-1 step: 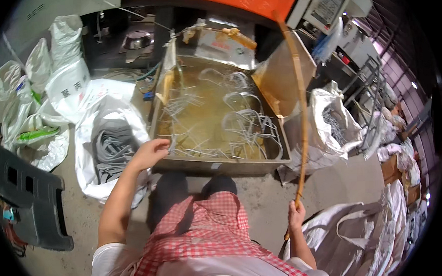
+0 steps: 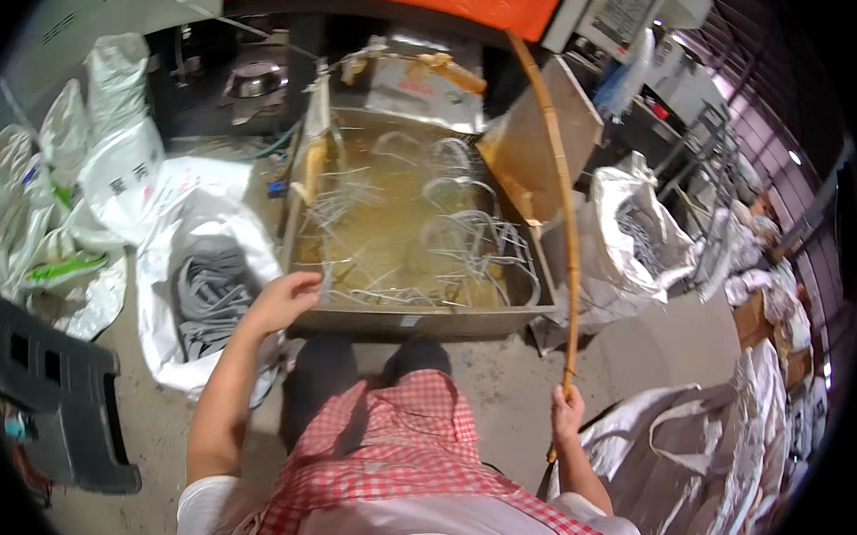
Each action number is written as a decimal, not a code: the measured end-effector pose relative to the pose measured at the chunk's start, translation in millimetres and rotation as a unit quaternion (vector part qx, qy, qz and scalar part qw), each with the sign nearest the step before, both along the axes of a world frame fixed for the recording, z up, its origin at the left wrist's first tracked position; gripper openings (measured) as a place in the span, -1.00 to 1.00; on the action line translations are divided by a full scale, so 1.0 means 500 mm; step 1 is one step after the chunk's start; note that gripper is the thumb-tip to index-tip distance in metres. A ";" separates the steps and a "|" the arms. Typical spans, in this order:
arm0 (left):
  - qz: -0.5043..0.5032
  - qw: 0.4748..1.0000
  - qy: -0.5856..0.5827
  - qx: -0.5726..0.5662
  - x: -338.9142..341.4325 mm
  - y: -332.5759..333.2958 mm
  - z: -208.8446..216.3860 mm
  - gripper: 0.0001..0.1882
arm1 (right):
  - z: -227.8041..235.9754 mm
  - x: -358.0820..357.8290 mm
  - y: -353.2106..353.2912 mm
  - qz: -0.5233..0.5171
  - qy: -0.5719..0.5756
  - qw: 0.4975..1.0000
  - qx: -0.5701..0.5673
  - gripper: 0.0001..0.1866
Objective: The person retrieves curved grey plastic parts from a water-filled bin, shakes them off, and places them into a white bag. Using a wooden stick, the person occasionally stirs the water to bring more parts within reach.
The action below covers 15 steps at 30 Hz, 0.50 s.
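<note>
My right hand (image 2: 568, 412) is closed around the lower part of a long, slightly bowed bamboo pole (image 2: 568, 242), which rises past the right side of a metal tank (image 2: 421, 323). Murky yellowish water (image 2: 379, 231) fills the tank. Pale, thin curved strips (image 2: 475, 237) float in it, mostly bunched to the right, with more along the left and the near edge. At the tank's near left corner is my left hand (image 2: 289, 300), fingers loosely bent and apart. A thin strip lies close to its fingertips; I cannot tell whether they touch.
Left of the tank, a white sack (image 2: 163, 317) holds grey coiled strips (image 2: 215, 301). Another white sack (image 2: 672, 257) with grey pieces stands at the right. A dark plastic stool (image 2: 61, 389) is far left, a large woven bag (image 2: 676, 457) near right. An orange machine (image 2: 417, 5) stands behind.
The whole view has shifted slightly, so the surroundings appear a little farther left. The bamboo pole has swung slightly left with my right hand. My left hand stays by the tank corner.
</note>
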<state>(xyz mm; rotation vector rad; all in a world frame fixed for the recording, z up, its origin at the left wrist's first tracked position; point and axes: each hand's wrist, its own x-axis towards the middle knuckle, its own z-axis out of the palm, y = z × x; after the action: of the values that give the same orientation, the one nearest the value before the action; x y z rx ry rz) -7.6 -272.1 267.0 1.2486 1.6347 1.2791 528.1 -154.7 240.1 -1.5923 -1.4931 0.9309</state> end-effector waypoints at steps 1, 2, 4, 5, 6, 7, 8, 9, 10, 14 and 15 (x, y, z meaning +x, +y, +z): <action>-0.003 1.000 0.001 0.003 -0.006 -0.006 -0.007 -0.57 | -0.028 0.011 0.014 0.016 -0.034 0.999 0.018 -0.78; -0.001 0.999 -0.035 0.006 -0.037 -0.032 -0.052 -0.57 | -0.055 0.006 0.007 0.016 -0.085 0.995 0.045 -0.78; 0.014 0.999 -0.018 -0.025 0.013 -0.041 0.069 -0.58 | -0.017 -0.064 -0.035 0.024 -0.146 0.985 0.087 -0.78; 0.013 0.998 -0.006 -0.055 0.038 -0.020 0.102 -0.58 | 0.010 -0.055 -0.047 0.020 -0.056 0.998 0.028 -0.81; 0.006 0.998 0.005 -0.060 0.046 0.001 0.118 -0.59 | 0.044 -0.058 -0.055 0.014 -0.047 0.999 0.005 -0.83; -0.018 0.998 0.031 -0.047 0.058 0.020 0.117 -0.59 | 0.065 -0.050 -0.059 0.002 -0.044 0.999 -0.012 -0.85; -0.021 0.999 0.037 -0.029 0.056 0.028 0.102 -0.60 | 0.056 -0.032 -0.040 0.013 -0.066 0.998 0.001 -0.85; -0.029 0.998 0.041 -0.027 0.056 0.030 0.095 -0.59 | 0.047 -0.016 -0.020 0.024 -0.087 0.996 0.014 -0.85; -0.032 0.999 0.026 -0.022 0.049 0.030 0.074 -0.58 | 0.079 -0.041 -0.004 0.063 -0.143 0.987 0.031 -0.79; -0.064 0.997 -0.048 0.014 0.037 0.037 -0.011 -0.57 | 0.060 -0.082 0.177 0.145 -0.268 0.946 0.108 -0.66; -0.052 0.998 -0.044 0.011 0.030 0.024 -0.017 -0.57 | 0.127 -0.163 0.172 0.177 -0.272 0.941 0.090 -0.61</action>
<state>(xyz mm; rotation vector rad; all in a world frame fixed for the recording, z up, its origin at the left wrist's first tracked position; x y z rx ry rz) 7.3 -260.0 258.5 1.2557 1.4774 1.2721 446.8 -68.6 303.6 -1.5432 -2.2379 0.5273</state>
